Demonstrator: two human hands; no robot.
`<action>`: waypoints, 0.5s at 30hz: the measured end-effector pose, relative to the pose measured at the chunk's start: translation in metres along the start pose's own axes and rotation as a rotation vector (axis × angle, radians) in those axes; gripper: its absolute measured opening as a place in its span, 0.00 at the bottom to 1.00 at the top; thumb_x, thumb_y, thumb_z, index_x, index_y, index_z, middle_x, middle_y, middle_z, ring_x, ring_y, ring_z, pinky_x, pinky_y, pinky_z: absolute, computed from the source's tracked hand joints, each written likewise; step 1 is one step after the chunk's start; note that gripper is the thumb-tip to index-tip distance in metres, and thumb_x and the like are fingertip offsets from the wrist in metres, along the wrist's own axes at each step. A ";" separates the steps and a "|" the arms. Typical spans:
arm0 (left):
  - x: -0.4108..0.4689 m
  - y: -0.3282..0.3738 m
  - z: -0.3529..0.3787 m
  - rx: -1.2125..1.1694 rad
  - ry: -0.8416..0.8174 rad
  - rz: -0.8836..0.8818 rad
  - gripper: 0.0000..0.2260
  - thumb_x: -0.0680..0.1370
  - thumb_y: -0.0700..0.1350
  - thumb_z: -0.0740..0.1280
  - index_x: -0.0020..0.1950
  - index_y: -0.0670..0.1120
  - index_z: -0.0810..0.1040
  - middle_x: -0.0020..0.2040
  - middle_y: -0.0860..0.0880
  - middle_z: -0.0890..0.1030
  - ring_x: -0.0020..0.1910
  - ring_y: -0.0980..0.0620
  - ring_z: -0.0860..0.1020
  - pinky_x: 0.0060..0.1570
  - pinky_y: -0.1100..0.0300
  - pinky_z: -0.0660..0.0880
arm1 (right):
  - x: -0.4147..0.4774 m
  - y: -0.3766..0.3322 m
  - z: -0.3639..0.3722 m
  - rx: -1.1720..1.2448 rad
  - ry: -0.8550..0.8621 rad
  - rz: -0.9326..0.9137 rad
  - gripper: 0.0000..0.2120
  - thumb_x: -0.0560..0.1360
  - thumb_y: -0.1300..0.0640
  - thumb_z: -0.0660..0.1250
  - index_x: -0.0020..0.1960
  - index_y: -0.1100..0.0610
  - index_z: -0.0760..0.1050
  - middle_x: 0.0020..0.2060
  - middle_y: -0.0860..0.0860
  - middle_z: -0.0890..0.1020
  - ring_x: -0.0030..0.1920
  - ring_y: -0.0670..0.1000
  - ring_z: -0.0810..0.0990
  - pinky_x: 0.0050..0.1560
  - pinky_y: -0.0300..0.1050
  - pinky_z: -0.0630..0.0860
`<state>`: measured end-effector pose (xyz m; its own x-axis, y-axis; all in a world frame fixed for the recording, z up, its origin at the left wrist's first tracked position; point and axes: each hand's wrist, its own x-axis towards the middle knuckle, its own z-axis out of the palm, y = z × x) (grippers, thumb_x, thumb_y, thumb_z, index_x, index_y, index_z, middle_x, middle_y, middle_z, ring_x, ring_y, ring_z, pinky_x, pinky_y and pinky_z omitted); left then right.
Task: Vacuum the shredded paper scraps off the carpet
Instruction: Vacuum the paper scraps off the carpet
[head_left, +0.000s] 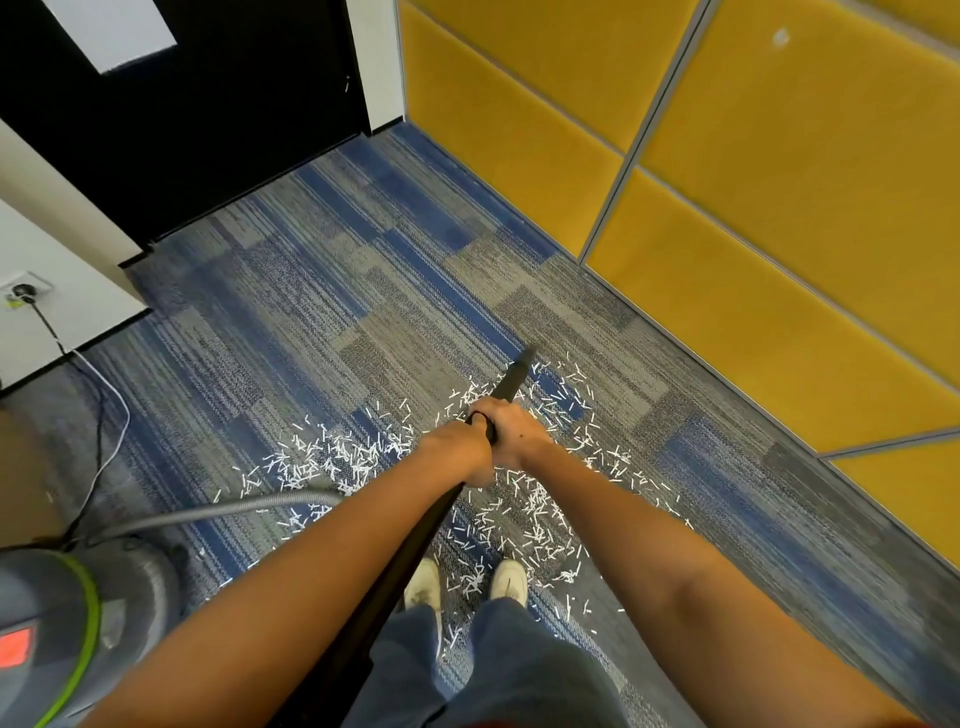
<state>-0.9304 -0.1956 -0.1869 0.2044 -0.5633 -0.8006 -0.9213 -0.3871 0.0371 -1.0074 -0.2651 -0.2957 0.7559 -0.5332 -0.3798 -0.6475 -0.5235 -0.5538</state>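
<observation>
1. While judged to be the sucking-up step and barely under way, leaves nearly the whole patch to clear: shredded paper scraps (332, 460) thick on the carpet (311, 249), from lower centre-left across to right of centre.
2. Left edge of the frame: wall socket (23, 291) with a plug in it, and a cord (106, 415) trailing down toward the lower left corner.
3. Lower left corner: vacuum canister (57, 639), the only container in view. Closed, so cannot tell what is inside. Feeds a grey hose (234, 512) running rightward until hidden behind the left forearm.
4. Centre: left hand (457, 451) and right hand (515, 430) touching, with the right one further up the frame. Fingers of both clamped round the black wand (415, 545).
5. Just right of centre: nozzle (514, 379) angled down at the upper edge of the scrap patch. Cannot tell whether it touches the pile.
6. Next move, as a judgement: calls for the tip kept low and drawn back through the scraps toward the shoes (423, 582) in overlapping passes, then out to the stragglers on the right.
7. Right side: yellow wall panels (779, 208), with the scraps stopping well short of them.
</observation>
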 end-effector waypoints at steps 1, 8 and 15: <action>-0.001 -0.001 0.000 -0.006 -0.001 -0.004 0.29 0.78 0.40 0.61 0.76 0.42 0.51 0.48 0.46 0.72 0.49 0.48 0.76 0.49 0.57 0.75 | 0.000 -0.001 0.000 -0.002 0.002 -0.003 0.15 0.69 0.64 0.69 0.54 0.57 0.76 0.53 0.53 0.79 0.53 0.54 0.77 0.57 0.50 0.75; -0.004 0.001 0.002 0.004 0.005 -0.026 0.33 0.79 0.40 0.61 0.77 0.44 0.45 0.59 0.43 0.72 0.57 0.46 0.75 0.50 0.56 0.74 | -0.002 0.001 0.000 0.007 -0.003 -0.044 0.14 0.70 0.64 0.69 0.55 0.59 0.75 0.53 0.55 0.78 0.53 0.55 0.76 0.58 0.51 0.74; -0.004 0.026 0.001 0.038 -0.009 -0.022 0.36 0.79 0.39 0.61 0.78 0.45 0.40 0.63 0.43 0.71 0.61 0.45 0.74 0.57 0.53 0.73 | -0.013 0.014 -0.009 0.003 -0.013 -0.034 0.19 0.69 0.63 0.69 0.60 0.57 0.74 0.56 0.54 0.77 0.56 0.56 0.76 0.59 0.53 0.73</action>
<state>-0.9550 -0.2028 -0.1832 0.2219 -0.5481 -0.8064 -0.9286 -0.3711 -0.0034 -1.0270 -0.2720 -0.2917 0.7786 -0.5064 -0.3705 -0.6213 -0.5393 -0.5685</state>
